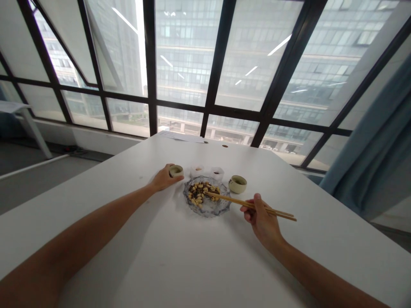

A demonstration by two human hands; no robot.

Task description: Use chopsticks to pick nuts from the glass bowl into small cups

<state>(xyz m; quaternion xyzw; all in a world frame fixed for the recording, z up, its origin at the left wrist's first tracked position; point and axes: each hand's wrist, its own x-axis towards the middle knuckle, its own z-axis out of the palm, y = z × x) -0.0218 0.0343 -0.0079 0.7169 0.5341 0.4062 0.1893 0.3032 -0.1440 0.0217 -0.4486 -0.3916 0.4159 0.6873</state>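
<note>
My left hand (163, 178) is wrapped round a small pale green cup (176, 171) at the left of a clear glass plate (210, 210). On the plate lies a heap of nuts and dark bits (199, 191), mostly toward its left and back. A pair of wooden chopsticks (234, 200) is gripped in my right hand (261, 218), their tips touching the heap. Another pale green cup (238, 184), with a dark mark on its side, stands right of the plate. Behind the plate are two small white containers, the left one (197, 171) and the right one (217, 173), with something small in each.
Everything stands on a white table (180, 265). Sheets of paper (183, 137) and a small brown round spot (225, 146) are at its far end. Dark-framed windows (186, 51) rise behind, and a blue curtain (369, 145) hangs at the right.
</note>
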